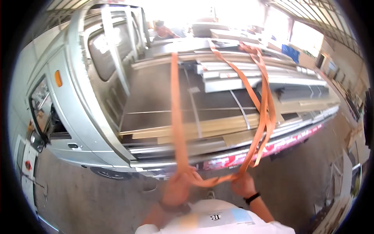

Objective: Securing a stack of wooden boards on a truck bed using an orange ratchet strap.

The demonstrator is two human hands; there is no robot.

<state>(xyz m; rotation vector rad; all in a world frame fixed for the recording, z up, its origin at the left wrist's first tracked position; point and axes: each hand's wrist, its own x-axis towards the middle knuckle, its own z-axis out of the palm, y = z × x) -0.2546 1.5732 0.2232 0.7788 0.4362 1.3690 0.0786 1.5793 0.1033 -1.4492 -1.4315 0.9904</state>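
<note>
An orange webbing strap (176, 113) runs from the far side of a truck's load to my hands, with more lengths of it draped over the load on the right. My left hand (177, 188), smeared by motion, is closed round the strap at the near side of the truck. A short slack stretch sags across to my right hand (243, 185), which grips it with the fingers wrapped round; a black band is on that wrist. Beneath the straps lie long metal profiles (230, 84), dark sheets and brown cardboard strips (212, 126) on the truck bed.
The silver truck cab (64, 101) stands left, its side window showing. A pink and red patterned strip (269, 146) runs along the bed's near side. Another person (163, 30) is beyond the load. Boards and pieces lean at the right; concrete floor (78, 191) lies below.
</note>
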